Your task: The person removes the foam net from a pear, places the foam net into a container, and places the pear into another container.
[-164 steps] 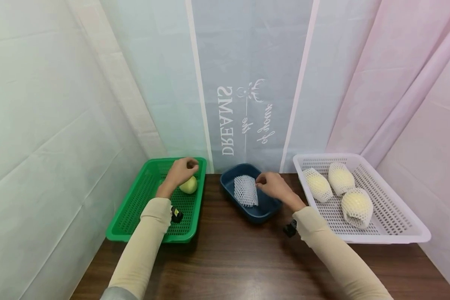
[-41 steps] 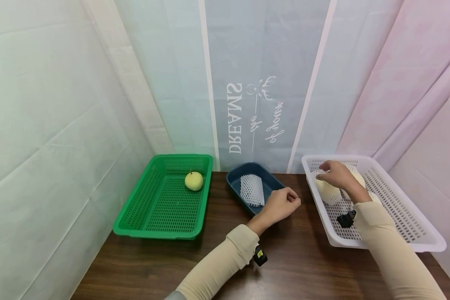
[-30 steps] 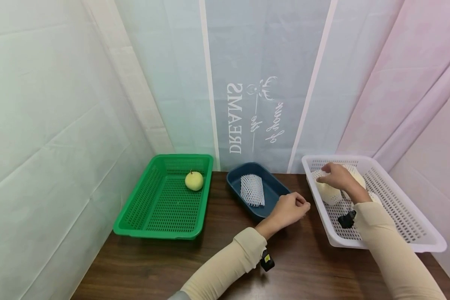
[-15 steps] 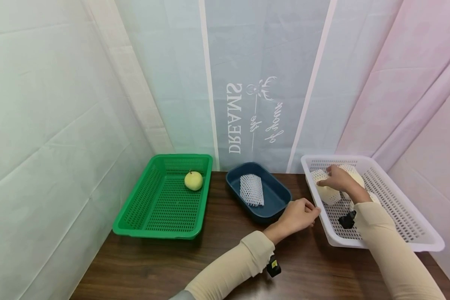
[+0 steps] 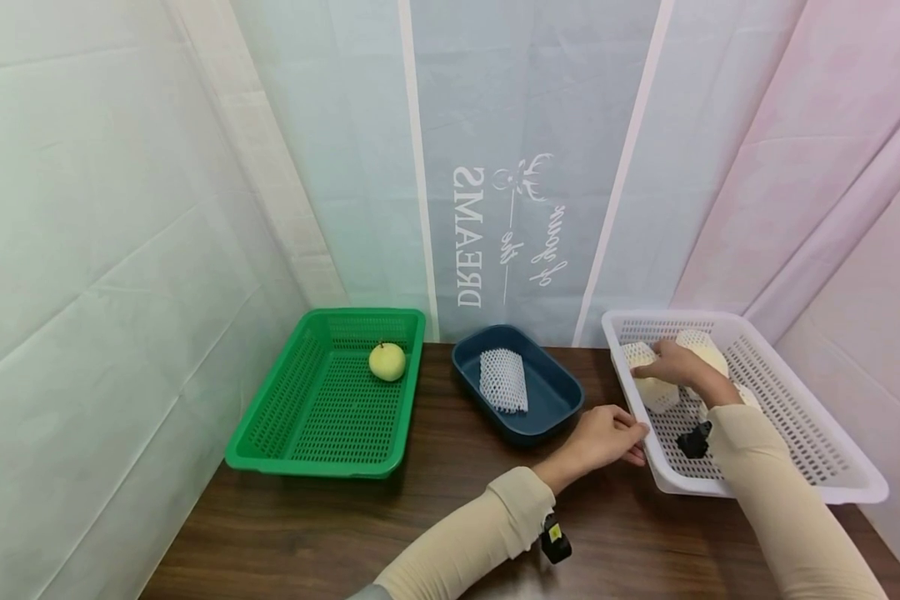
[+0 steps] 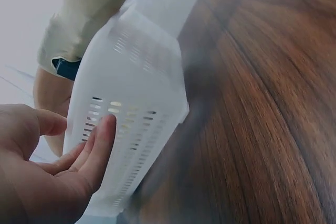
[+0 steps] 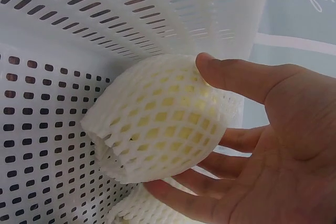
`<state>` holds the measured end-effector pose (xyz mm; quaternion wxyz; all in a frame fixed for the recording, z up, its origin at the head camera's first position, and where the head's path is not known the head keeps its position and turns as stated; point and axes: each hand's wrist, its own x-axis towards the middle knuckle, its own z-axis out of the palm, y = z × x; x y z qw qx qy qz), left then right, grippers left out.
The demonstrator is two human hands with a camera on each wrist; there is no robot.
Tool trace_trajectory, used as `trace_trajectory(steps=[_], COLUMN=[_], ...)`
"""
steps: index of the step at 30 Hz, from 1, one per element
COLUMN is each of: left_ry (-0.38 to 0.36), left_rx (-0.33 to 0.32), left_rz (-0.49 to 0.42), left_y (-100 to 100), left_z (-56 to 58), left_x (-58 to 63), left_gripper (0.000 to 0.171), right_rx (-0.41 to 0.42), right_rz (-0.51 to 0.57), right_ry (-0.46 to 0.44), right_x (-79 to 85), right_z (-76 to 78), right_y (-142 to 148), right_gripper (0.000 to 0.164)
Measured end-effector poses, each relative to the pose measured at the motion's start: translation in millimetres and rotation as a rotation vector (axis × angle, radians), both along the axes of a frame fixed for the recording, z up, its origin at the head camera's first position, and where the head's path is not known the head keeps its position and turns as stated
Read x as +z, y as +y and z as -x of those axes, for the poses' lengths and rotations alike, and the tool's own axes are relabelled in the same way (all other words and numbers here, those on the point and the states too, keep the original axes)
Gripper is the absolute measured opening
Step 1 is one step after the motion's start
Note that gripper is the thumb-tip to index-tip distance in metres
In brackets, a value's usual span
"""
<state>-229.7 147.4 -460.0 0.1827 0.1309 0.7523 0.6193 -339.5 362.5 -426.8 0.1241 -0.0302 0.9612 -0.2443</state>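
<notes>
My right hand (image 5: 678, 364) reaches into the white plastic basket (image 5: 832, 433) and holds a pear in a white foam net sleeve (image 7: 163, 119). In the right wrist view its thumb lies on top of the net, with the fingers curled round the side and underneath. My left hand (image 5: 602, 437) is at that basket's near-left rim; in the left wrist view the thumb is at the rim and the fingers (image 6: 102, 148) are against the slotted outer wall. Two more netted pears lie in the basket, one at the back (image 5: 705, 354), the other partly hidden by the right wrist.
A dark blue tray (image 5: 551, 392) between the baskets holds white foam net sleeves (image 5: 504, 381). On the left a green basket (image 5: 264, 392) contains one bare yellow pear (image 5: 387, 362). A fabric backdrop (image 5: 360, 167) stands behind the brown wooden table (image 5: 307, 533).
My left hand has left the green basket, moved right past the tray and come to the white basket's rim. My right hand has gone from the tray to the netted pear and taken hold.
</notes>
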Motion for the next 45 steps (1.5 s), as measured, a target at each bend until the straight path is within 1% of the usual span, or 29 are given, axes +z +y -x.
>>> trace_trajectory(steps=[2, 6, 8, 12, 15, 19, 22, 28, 30, 32, 35, 40, 45], left_ry=[-0.034, -0.088, -0.122, -0.193, -0.227, -0.253, -0.266, -0.288, -0.300, -0.307, -0.308, -0.295, -0.289], left_rx=[0.001, 0.005, 0.013, 0.032, 0.045, 0.057, 0.062, 0.071, 0.072, 0.070, 0.067, 0.062, 0.062], left_rz=[-0.054, -0.123, -0.160, -0.248, -0.278, -0.286, -0.297, -0.321, -0.328, -0.330, -0.324, -0.315, -0.313], left_y=[1, 2, 2, 4, 5, 6, 7, 8, 8, 8, 8, 10, 11], left_z=[0.4, 0.1, -0.8, -1.4, -0.5, 0.4, 1.2, 2.9, 3.3, 3.5, 3.5, 3.5, 3.2], left_x=[-0.7, 0.2, 1.2, 1.8, 2.1, 2.7, 2.2, 0.5, 0.3, 0.2, -0.2, -1.1, -0.7], left_gripper=[0.011, 0.008, 0.007, 0.004, 0.005, 0.005, 0.004, 0.006, 0.007, 0.008, 0.007, 0.004, 0.005], right_rx=[0.002, -0.008, -0.011, -0.001, 0.013, 0.024, 0.022, -0.004, -0.011, -0.010, -0.008, -0.010, -0.009], right_rz=[-0.006, 0.010, 0.020, 0.012, -0.011, -0.030, -0.029, 0.029, 0.037, 0.034, 0.025, 0.024, 0.000], right_ry=[-0.017, -0.065, -0.074, -0.058, -0.033, -0.006, -0.006, -0.075, -0.087, -0.078, -0.067, -0.085, -0.083], right_x=[-0.6, -4.2, -5.9, -7.1, -5.8, -5.0, -6.1, -10.3, -11.2, -11.4, -12.5, -15.9, -16.3], right_z=[0.0, 1.2, 0.9, -1.1, -3.3, -4.6, -4.1, -1.2, -1.0, -1.2, -1.3, 1.7, 1.6], right_y=[0, 1, 1, 0, -2, -2, -2, -1, -1, -1, -1, 1, -1], right_gripper=[0.089, 0.098, 0.101, 0.103, 0.102, 0.099, 0.099, 0.104, 0.106, 0.107, 0.106, 0.108, 0.108])
